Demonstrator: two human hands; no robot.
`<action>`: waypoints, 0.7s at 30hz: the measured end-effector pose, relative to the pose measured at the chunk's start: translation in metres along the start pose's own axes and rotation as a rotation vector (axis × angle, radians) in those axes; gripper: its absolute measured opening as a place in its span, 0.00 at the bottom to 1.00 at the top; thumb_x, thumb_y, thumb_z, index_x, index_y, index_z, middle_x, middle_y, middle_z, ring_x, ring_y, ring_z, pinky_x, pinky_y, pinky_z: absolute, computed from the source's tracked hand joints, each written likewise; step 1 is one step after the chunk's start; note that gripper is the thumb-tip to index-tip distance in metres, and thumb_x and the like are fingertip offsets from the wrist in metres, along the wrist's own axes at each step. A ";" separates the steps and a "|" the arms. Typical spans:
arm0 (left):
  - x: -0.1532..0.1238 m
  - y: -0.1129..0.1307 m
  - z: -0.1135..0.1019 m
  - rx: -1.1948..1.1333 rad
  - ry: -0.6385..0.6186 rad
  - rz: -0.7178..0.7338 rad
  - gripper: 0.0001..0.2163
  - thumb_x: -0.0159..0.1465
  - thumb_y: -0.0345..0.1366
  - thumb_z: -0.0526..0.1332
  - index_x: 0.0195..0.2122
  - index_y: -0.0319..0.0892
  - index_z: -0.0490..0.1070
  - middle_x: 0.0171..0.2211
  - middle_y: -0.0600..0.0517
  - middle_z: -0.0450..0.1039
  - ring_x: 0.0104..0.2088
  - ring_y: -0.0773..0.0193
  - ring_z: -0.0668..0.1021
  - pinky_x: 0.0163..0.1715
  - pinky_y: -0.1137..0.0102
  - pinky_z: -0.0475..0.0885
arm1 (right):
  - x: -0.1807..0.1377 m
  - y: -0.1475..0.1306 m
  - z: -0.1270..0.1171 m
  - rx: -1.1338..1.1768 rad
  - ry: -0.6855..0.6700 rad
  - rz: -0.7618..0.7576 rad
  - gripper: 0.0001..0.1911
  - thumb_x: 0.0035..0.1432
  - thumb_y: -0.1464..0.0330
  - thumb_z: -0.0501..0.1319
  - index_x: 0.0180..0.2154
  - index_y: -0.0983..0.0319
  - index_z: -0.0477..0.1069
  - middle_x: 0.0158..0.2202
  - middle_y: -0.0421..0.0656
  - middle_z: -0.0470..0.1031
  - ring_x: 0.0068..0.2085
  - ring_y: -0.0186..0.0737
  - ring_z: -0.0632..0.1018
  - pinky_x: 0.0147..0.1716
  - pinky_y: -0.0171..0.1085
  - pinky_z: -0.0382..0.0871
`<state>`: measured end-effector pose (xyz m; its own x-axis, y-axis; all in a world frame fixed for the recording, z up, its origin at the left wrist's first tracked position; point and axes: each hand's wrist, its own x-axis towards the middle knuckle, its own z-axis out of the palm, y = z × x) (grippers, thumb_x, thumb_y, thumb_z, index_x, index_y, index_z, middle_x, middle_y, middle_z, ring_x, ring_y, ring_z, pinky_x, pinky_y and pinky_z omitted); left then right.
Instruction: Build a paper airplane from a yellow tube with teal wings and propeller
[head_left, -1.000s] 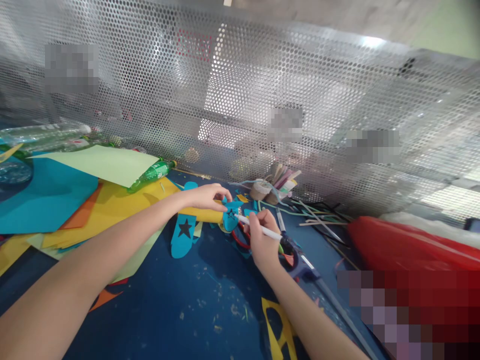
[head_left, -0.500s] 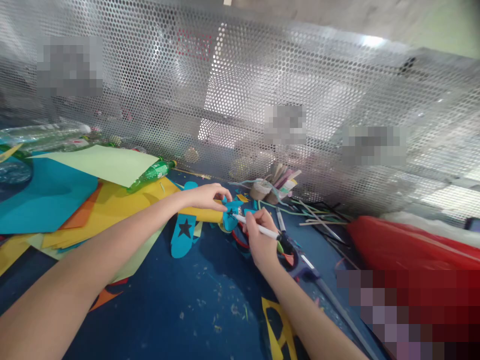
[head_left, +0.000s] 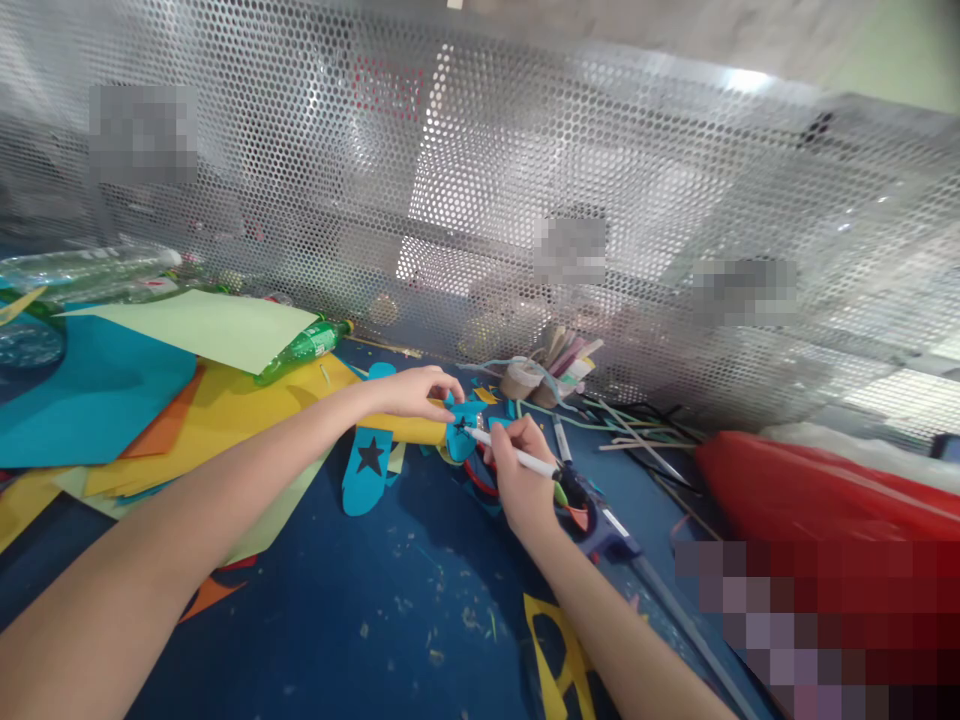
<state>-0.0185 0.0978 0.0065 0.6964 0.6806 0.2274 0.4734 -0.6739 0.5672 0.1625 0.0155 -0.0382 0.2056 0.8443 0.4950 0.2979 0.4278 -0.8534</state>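
Note:
A small paper aeroplane lies ahead of me, with a yellow rolled-paper body [head_left: 414, 430] and a long blue wing strip [head_left: 364, 492] bearing a black star [head_left: 370, 457]. At its right end is a blue tail piece [head_left: 458, 445], partly coloured with a smaller dark star. My left hand [head_left: 421, 392] reaches over the body, thumb and fingers closed on the upper edge of this tail piece. My right hand [head_left: 525, 478] grips a white marker pen [head_left: 537, 464], its tip touching the dark star. Fingers cover part of the pen.
Coloured paper sheets [head_left: 240, 420] and a green bottle [head_left: 309, 344] lie to the left. A glue gun [head_left: 609, 530] sits beside my right wrist, near a tub [head_left: 519, 378]. A red bag [head_left: 817, 490] is at right. Perforated metal mesh [head_left: 480, 200] stands behind.
Hardly anything differs. Both hands keep their places, and the marker tip stays at the star on the blue tail piece, with at most a slight shift.

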 end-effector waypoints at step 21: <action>0.000 0.001 0.000 0.001 -0.003 -0.012 0.11 0.55 0.38 0.65 0.39 0.44 0.70 0.37 0.53 0.65 0.40 0.64 0.72 0.41 0.70 0.67 | 0.001 0.001 -0.001 -0.027 0.015 0.002 0.15 0.56 0.67 0.57 0.20 0.58 0.56 0.14 0.32 0.62 0.19 0.32 0.63 0.21 0.34 0.57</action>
<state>-0.0184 0.0972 0.0069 0.6920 0.6881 0.2183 0.4823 -0.6657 0.5694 0.1636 0.0164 -0.0385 0.2206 0.8401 0.4956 0.3224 0.4168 -0.8499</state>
